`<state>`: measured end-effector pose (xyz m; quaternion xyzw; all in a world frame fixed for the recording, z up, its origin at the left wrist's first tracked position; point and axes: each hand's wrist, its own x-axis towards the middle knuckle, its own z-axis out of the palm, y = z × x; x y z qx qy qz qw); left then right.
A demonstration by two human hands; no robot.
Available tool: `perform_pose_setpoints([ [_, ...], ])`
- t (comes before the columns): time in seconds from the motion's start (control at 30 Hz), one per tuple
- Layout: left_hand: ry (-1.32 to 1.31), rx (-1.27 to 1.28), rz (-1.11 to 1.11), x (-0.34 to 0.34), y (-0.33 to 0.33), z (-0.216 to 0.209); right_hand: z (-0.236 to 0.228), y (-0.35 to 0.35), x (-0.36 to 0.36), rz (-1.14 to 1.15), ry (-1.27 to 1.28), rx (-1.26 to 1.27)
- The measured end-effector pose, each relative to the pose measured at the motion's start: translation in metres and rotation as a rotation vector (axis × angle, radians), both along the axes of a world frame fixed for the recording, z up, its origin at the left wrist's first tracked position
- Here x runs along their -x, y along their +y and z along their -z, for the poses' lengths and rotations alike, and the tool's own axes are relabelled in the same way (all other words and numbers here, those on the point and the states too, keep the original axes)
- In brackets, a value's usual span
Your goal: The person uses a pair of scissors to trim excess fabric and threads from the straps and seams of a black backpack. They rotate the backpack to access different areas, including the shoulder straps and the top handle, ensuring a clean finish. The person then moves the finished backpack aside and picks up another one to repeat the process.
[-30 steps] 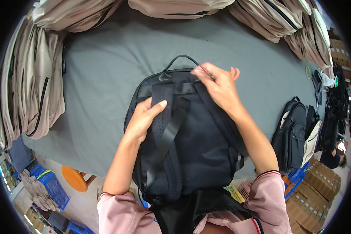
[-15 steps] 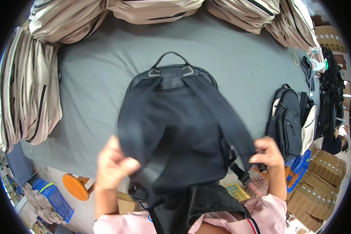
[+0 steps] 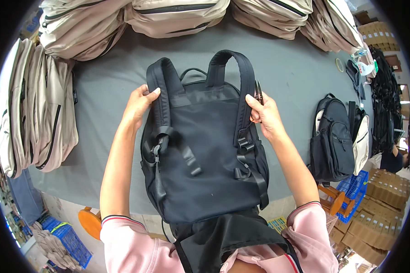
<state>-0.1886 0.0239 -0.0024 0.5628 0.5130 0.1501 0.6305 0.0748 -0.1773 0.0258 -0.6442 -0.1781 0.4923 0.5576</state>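
A black backpack (image 3: 205,159) lies on the grey-covered table with its back panel up and its top handle (image 3: 193,72) at the far end. My left hand (image 3: 141,101) is closed on the outer edge of its left shoulder strap (image 3: 161,98). With thumb and fingers, my right hand (image 3: 263,111) grips the right shoulder strap (image 3: 243,82). Small dark thread snips (image 3: 258,91) also sit in that hand, blades pointing away from me. Both straps arch up from the panel; their webbing ends and buckles hang loose over the lower part.
Beige backpacks (image 3: 36,109) are stacked along the left and far edges of the grey table (image 3: 287,68). A dark backpack (image 3: 335,141) stands at the right, beside a blue crate (image 3: 353,186). Cardboard boxes (image 3: 373,223) pile up farther right. A wooden stool (image 3: 89,223) is at lower left.
Both hands have moved from the straps' lower ends, away from me, to their upper parts. The straps now arch upward instead of being pulled toward me.
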Motion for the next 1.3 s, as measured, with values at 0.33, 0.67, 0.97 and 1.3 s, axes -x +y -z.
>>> perform_pose_setpoints([
  [0.33,-0.307,0.326,-0.142,0.004,-0.004,0.015,0.005,0.022,0.032,0.197,-0.832,-0.256],
  [0.67,-0.285,0.241,-0.211,-0.003,-0.014,-0.002,-0.017,0.043,0.064,-0.435,-1.324,-0.208],
  [0.97,-0.231,0.137,-0.235,-0.007,-0.025,-0.03,-0.023,0.06,0.08,-0.516,-1.067,-0.221],
  [1.3,-0.235,0.183,-0.223,-0.009,-0.023,-0.026,-0.026,0.071,0.077,-0.639,-1.293,-0.356],
])
